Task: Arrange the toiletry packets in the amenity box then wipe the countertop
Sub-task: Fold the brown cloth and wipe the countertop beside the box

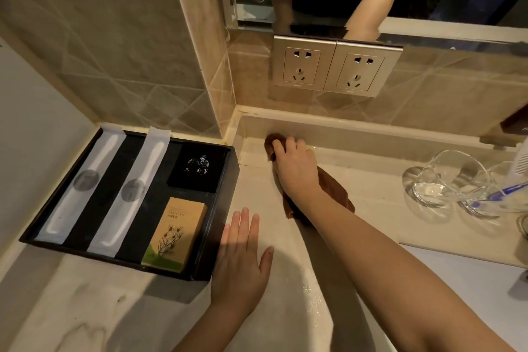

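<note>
Head view, looking down. Right hand (295,163) pressed flat-ish onto a crumpled brown wiping cloth (328,188), fingers curled over its far end, pushed deep into the corner where the pale beige stone counter (285,280) meets the low back ledge. Left hand (243,260) spread open, palm down, holding nothing, resting on the counter just beside the near right corner of the shallow black rectangular amenity box (225,208).

Inside the box, left of that open hand: two long white sealed toothbrush packets (85,180) lying parallel, a small black printed carton (198,167) at the far side, a tan cardboard vanity kit carton (177,230) nearest. Arranging looks done; wiping under way.

Risks now. To the right of the wiping hand, clear drinking glasses (445,180) with a blue toothbrush (503,191) across them: a wide rightward sweep, or the trailing cloth tail, could catch and tip one. Wet sheen (311,297) on the counter near the forearm: streaks left if missed, and a slippery brace for the left palm. A nudge from that palm could skew the box. Gold wall sockets (334,68) above the corner: a damp cloth lifted too high is unwelcome there.
</note>
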The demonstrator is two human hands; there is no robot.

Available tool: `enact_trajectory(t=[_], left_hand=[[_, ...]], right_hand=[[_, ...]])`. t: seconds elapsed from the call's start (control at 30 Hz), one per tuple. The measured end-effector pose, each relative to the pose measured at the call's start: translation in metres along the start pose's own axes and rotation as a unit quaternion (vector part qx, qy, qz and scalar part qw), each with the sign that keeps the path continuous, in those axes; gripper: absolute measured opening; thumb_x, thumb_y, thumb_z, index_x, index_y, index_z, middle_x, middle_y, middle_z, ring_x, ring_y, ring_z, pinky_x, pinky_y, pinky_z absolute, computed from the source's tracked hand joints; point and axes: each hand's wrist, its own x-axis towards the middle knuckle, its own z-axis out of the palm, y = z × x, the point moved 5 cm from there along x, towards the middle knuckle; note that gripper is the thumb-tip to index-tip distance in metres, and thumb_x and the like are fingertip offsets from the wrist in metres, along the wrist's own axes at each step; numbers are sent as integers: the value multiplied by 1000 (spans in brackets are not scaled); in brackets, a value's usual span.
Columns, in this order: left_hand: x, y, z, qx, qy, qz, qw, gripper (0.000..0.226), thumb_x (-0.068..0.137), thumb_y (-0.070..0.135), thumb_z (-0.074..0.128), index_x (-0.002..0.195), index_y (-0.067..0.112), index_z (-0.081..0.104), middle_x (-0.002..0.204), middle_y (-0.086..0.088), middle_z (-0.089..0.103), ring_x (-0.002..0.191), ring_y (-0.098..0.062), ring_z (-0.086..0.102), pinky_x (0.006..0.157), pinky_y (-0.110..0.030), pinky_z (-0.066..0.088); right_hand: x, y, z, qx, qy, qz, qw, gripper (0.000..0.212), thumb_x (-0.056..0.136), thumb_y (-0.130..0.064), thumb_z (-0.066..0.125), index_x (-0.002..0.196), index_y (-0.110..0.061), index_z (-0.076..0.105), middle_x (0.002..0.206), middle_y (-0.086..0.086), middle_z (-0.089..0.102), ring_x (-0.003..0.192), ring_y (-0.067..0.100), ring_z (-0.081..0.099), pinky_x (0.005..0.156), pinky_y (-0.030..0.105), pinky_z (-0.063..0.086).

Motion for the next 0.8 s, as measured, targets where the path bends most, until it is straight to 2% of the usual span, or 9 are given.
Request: enact_trajectory(t=[0.13,0.23,0.37,0.43,0.5,0.6,0.7,0.77,0.8], left_hand=[[0,-2,6,-6,-2,-2,1000,69,91,58,9,148,20,10,157,-4,8,145,-22,5,116,-43,4],[1,-2,4,-9,-4,0,1000,67,92,54,19,146,15,25,155,-7,20,142,-24,19,116,-42,14],[-5,5,-4,-24,19,31,999,62,92,47,31,141,9,36,151,-12,31,139,-27,27,117,-42,17],[-8,10,-5,-5,13,38,999,63,91,47,29,141,8,38,150,-13,33,139,-28,26,118,-40,15],[-6,13,-6,8,6,38,999,66,91,49,23,141,8,35,151,-13,30,140,-28,21,117,-36,4],[-4,10,-3,39,3,31,999,69,90,51,16,142,9,34,152,-14,28,141,-29,20,119,-39,6],[0,5,-1,25,10,26,999,71,90,53,9,147,11,19,156,-11,12,143,-27,0,116,-36,-6],[3,1,1,20,16,26,999,72,89,54,4,148,13,10,157,-9,2,141,-24,-12,114,-34,-11],[3,1,0,15,18,27,999,73,88,54,4,148,13,9,157,-9,2,141,-25,-12,115,-34,-10]], right_hand=[[-15,27,-1,-9,0,54,999,43,92,-14,43,134,-11,35,126,18,48,108,34,46,80,40,43],[-26,42,-2,-2,-6,106,994,44,90,-13,47,133,-10,37,122,18,50,105,34,48,78,40,43],[-55,70,-9,-5,-6,210,978,43,89,-15,50,130,-8,38,117,16,51,99,31,49,70,36,41],[-76,84,-14,-11,3,249,968,42,88,-15,51,128,-7,39,116,16,51,97,31,50,66,34,37],[-95,91,-13,-14,1,277,961,43,89,-14,50,129,-7,38,117,17,51,97,32,50,66,34,36],[-123,83,-12,1,-2,287,958,41,91,-14,46,131,-8,38,118,17,50,97,31,50,67,34,39],[-143,77,-20,91,-2,297,950,36,93,-17,45,128,-9,43,115,17,51,95,31,52,66,34,40],[-149,85,-37,214,16,329,920,37,91,-17,48,127,-9,46,116,18,51,93,33,55,69,32,41],[-150,91,-50,280,33,344,895,38,89,-17,50,126,-10,47,116,17,53,93,32,57,71,31,42]])
